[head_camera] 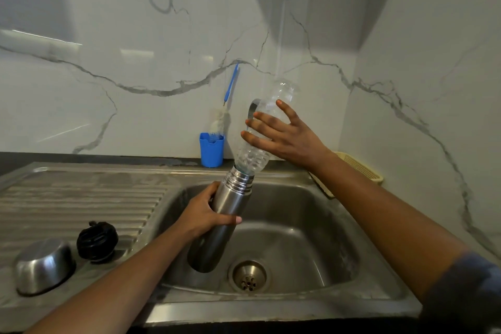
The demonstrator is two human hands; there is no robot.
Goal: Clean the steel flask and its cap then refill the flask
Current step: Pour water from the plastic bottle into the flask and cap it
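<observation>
The left hand [200,214] holds the steel flask [231,202] over the sink [311,225], and its grip is clamped round the flask's middle, thumb across the front and fingers behind. The flask tilts, with its open threaded mouth up toward the sink's back rim and its base low above the basin, just left of the drain [248,276].

The right hand [284,135] is above the back of the sink. Its grip is closed on a clear plastic bottle [250,156], with 4 fingers spread across the bottle's side. The bottle is upended at a slant and its neck sits in the flask's mouth. I cannot tell whether water is running from it.

On the drainboard [81,198] left of the sink lie 2 loose parts: a black stopper cap [97,241] and, further left, a steel cup lid [44,266] turned dome up. They are just beside each other.

Behind the sink, on the dark counter [81,157] against the marble wall [135,62], stands a blue holder [211,149] with a bottle brush [222,119] upright in it, its blue handle leaning on the wall. At the sink's back right corner sits a pale yellow basket [360,168], partly hidden by the right forearm.
</observation>
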